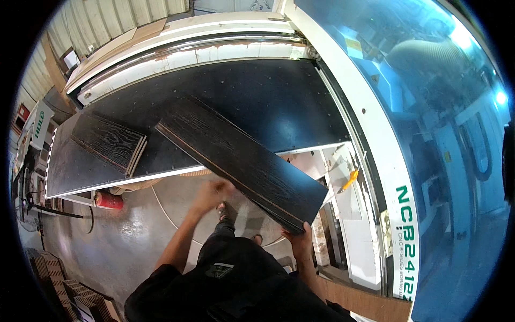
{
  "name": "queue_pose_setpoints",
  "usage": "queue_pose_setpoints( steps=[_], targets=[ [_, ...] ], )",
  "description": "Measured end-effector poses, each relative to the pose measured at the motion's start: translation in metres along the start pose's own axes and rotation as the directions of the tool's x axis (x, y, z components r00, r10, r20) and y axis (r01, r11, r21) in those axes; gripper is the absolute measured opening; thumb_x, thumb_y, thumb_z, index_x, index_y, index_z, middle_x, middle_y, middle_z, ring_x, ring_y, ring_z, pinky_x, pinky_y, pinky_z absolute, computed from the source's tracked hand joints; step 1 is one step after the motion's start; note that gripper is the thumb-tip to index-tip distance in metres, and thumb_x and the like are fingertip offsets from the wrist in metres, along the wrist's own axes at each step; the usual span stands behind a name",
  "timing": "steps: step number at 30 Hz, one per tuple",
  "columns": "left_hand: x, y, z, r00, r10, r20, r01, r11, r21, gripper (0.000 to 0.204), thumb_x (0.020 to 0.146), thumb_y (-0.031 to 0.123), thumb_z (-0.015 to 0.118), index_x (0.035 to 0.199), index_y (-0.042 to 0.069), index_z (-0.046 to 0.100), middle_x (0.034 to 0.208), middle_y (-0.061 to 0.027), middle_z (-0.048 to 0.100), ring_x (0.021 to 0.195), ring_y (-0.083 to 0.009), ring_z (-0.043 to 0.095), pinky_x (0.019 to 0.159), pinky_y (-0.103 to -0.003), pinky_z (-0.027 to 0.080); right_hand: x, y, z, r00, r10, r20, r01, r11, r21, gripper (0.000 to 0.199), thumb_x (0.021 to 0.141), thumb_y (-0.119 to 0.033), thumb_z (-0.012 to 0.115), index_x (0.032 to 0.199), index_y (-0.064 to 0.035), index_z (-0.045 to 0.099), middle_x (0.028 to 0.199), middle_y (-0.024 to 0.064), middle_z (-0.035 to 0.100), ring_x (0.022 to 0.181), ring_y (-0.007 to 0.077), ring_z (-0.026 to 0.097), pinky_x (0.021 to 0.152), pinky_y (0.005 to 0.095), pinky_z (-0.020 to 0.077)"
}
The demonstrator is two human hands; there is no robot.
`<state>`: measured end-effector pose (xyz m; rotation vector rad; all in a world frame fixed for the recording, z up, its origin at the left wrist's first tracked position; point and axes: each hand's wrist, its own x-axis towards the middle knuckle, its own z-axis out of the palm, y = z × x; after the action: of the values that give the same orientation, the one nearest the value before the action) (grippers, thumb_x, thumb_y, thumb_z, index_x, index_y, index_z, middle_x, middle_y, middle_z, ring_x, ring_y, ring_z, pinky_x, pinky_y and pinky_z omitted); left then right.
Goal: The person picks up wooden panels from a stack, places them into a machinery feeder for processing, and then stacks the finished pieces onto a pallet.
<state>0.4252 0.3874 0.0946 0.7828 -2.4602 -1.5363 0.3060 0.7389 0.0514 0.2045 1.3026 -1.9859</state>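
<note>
Long dark wood-grain panels [230,155], at least two in a stack, lie slantwise over the front edge of the black machine table. Their far end rests on the table, and the near end juts out toward me. My right hand [299,237] grips the near corner, fingers beneath and thumb at the edge. Beside the panels' left long edge is my left hand [215,192], blurred, its fingers hard to make out; whether it touches the wood I cannot tell. Another short stack of dark panels [111,140] sits on the table to the left.
The black table [257,91] has a white front edge. A white machine frame [370,107] with a blue see-through cover [445,134] stands at right. An orange-handled tool [350,180] lies near it. A red cylinder [109,200] is under the table; stacked strips [59,279] stand lower left.
</note>
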Motion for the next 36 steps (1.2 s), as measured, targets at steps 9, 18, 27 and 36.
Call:
queue_pose_setpoints(
  steps=[9, 18, 27, 36],
  targets=[
    [0.129, -0.092, -0.216, 0.729, 0.31, -0.61, 0.225, 0.733, 0.641, 0.056, 0.098, 0.045, 0.061, 0.133, 0.002, 0.061, 0.123, -0.0248, 0.065, 0.12, -0.0438, 0.057, 0.103, -0.05, 0.045, 0.059, -0.045, -0.009, 0.997, -0.04, -0.069, 0.043, 0.998, 0.041, 0.064, 0.095, -0.05, 0.057, 0.137, -0.0011, 0.052, 0.127, 0.0179, 0.066, 0.106, 0.0337, 0.07, 0.084, 0.048, 0.0624],
    [0.147, -0.113, -0.236, 0.809, -0.235, -0.539, 0.46, 0.824, 0.332, 0.091, 0.099, 0.072, 0.035, 0.145, -0.006, 0.049, 0.135, -0.0338, 0.057, 0.13, -0.0475, 0.053, 0.109, -0.049, 0.042, 0.109, -0.088, 0.007, 0.975, -0.038, -0.219, 0.031, 0.999, -0.038, 0.065, 0.088, -0.052, 0.064, 0.127, 0.0, 0.059, 0.114, 0.0181, 0.07, 0.1, 0.0329, 0.07, 0.082, 0.0502, 0.0597],
    [0.154, -0.112, -0.215, 0.731, -0.312, -0.607, 0.561, 0.782, 0.273, 0.101, 0.096, 0.08, 0.029, 0.15, -0.004, 0.043, 0.142, -0.0337, 0.052, 0.135, -0.0486, 0.049, 0.112, -0.048, 0.038, 0.221, -0.169, 0.004, 0.993, 0.029, -0.112, -0.047, 0.986, -0.158, 0.064, 0.093, -0.051, 0.063, 0.138, -0.0068, 0.053, 0.127, 0.0117, 0.06, 0.112, 0.0311, 0.065, 0.083, 0.0503, 0.0606],
    [0.18, -0.079, -0.148, 0.637, -0.353, -0.685, 0.62, 0.763, 0.184, 0.103, 0.094, 0.083, 0.026, 0.151, -0.002, 0.042, 0.141, -0.0346, 0.053, 0.134, -0.0497, 0.049, 0.11, -0.05, 0.04, 0.287, -0.162, 0.028, 0.948, -0.254, -0.191, 0.313, 0.847, 0.43, 0.067, 0.1, -0.031, 0.061, 0.152, 0.0008, 0.034, 0.139, 0.0184, 0.046, 0.123, 0.038, 0.054, 0.11, 0.0501, 0.0476]
  ],
)
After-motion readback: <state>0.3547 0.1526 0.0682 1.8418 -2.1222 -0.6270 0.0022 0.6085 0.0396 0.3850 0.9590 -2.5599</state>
